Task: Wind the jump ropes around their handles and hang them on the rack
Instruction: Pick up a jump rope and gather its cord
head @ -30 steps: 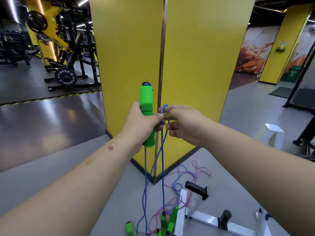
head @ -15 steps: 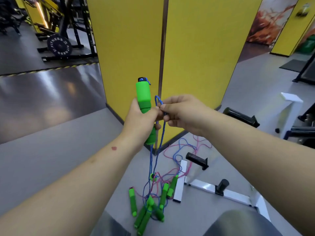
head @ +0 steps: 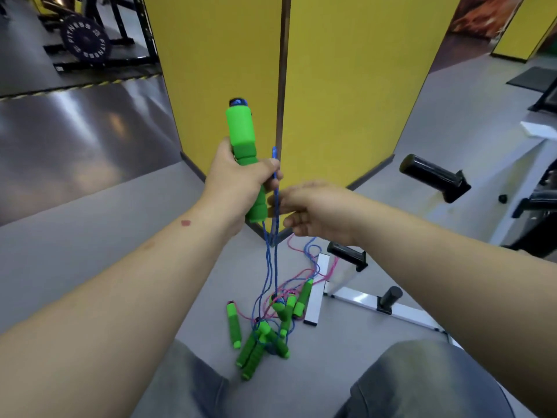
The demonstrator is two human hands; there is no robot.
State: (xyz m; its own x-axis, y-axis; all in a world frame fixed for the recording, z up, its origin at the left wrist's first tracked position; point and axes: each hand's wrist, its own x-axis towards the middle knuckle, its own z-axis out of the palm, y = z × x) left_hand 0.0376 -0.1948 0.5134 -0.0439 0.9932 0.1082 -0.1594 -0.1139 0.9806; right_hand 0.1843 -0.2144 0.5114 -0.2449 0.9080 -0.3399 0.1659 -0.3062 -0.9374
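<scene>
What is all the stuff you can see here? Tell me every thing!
held handle: one, green, upright in the left hand
blue rope: one, blue, hanging from the held handle to the floor
loose handles: about eight, green, piled on the floor
pink rope: pink, tangled among the pile; count unclear
pillar: one, yellow, straight ahead
bench frame: one, white with black pegs, right of the pile
weight plate: one, black, far left
left hand: grips the handle, thumb pinning a rope loop
right hand: fingers by the hanging rope

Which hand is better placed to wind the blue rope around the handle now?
Probably the right hand: it is free beside the hanging blue rope, while the left hand grips the green handle.
</scene>
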